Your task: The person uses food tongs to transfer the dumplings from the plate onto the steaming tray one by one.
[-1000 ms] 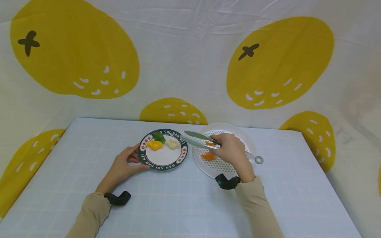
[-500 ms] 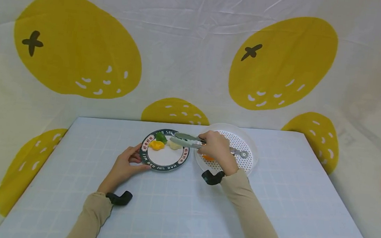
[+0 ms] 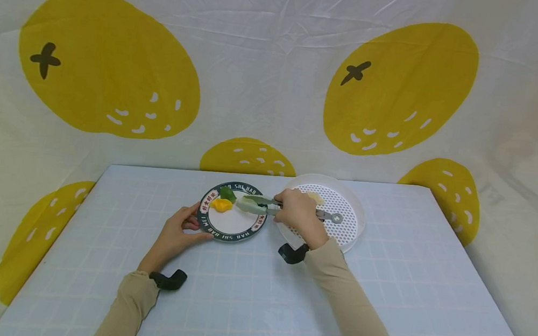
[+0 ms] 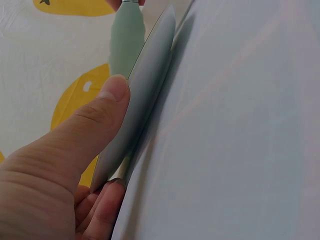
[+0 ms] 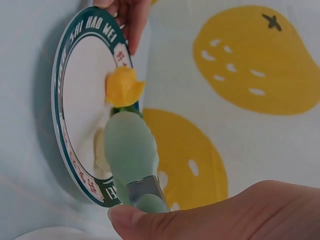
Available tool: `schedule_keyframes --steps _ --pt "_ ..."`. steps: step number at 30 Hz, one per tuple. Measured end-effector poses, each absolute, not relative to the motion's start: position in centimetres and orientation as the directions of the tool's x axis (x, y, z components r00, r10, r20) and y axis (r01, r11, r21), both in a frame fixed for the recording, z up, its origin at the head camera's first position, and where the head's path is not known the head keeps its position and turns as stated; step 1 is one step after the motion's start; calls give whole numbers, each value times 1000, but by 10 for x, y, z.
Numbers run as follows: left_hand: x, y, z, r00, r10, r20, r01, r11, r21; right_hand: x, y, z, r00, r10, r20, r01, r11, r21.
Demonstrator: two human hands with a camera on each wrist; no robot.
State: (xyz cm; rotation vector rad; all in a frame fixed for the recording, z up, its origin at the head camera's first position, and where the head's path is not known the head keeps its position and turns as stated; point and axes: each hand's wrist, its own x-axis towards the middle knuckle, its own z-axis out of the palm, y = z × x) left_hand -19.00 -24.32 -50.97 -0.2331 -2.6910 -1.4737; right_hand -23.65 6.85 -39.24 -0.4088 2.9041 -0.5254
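Observation:
My left hand grips the left rim of a round white plate with a dark green lettered border. Its thumb lies on the near edge in the head view. On the plate sit a yellow dumpling-shaped piece and a green one. A pale cream piece lies by the tongs' tips, partly hidden. My right hand holds metal tongs with pale green tips, which reach over the plate's right side. Whether the tips pinch the cream piece, I cannot tell.
A round white perforated tray stands right of the plate, partly under my right hand. A pale yellowish piece lies in it. Pale checked cloth covers the table, and a fruit-printed curtain hangs behind.
My right hand has carried the tongs left from the perforated tray, and their tips are now farther over the plate. The left hand keeps its grip on the plate's rim.

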Motion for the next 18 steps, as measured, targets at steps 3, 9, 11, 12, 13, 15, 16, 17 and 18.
schedule_keyframes --steps 3,9,11,12,13,15,16,17,18 --pt "-190 -243 -510 -986 101 132 166 527 834 -235 67 -395 -951 -291 -106 -240 908 -345" --pt "-189 -243 -508 -987 97 125 157 539 827 -235 67 -398 -950 -300 -82 -257 906 -336" --pt "-189 -242 -508 -988 95 124 156 540 827 -234 68 -398 -951 -300 -75 -258 903 -343" --pt "-189 -242 -508 -988 95 125 156 540 827 -234 68 -399 -952 -298 -71 -257 903 -345" --pt "-189 -242 -508 -988 95 124 156 541 826 -234 68 -399 -952 -298 -66 -258 901 -348" --pt "-189 -242 -508 -987 95 126 158 542 825 -233 69 -400 -953 -297 -58 -258 899 -354" --pt "-189 -242 -508 -988 94 126 157 541 826 -233 69 -401 -953 -297 -54 -259 897 -358" --pt "-189 -242 -508 -988 92 126 156 537 829 -233 69 -401 -954 -297 -51 -260 896 -360" --pt "-189 -242 -509 -988 93 125 155 537 829 -233 69 -402 -954 -296 -47 -260 895 -362"
